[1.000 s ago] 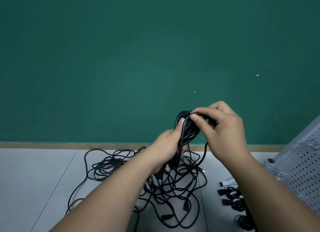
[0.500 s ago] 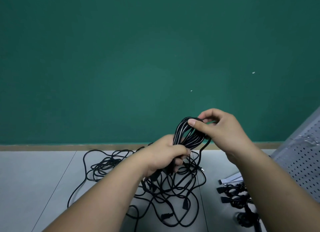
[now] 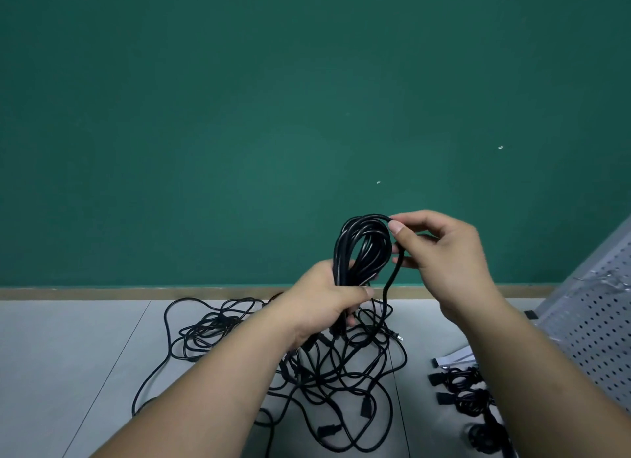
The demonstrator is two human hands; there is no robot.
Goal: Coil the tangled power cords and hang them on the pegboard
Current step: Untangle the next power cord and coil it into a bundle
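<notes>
My left hand (image 3: 327, 300) grips the lower part of a black coiled power cord (image 3: 363, 249), whose loops stand upright above the fist. My right hand (image 3: 440, 252) pinches the top of the coil's outermost loop between thumb and fingers. A free strand of the cord hangs down from the right hand toward the floor and ends in a plug (image 3: 396, 336). Below the hands a tangle of black power cords (image 3: 307, 365) lies spread on the grey floor. The white pegboard (image 3: 594, 324) leans at the right edge.
A green wall (image 3: 273, 116) with a wooden baseboard (image 3: 102, 293) rises behind the cords. Several coiled black cords (image 3: 461, 392) lie on the floor beside the pegboard, next to a white strip (image 3: 450, 358). Grey floor tiles stretch to the left.
The coil's loops have opened up taller above the left fist. My right hand has moved right and down along the loop, drawing a strand out to the side.
</notes>
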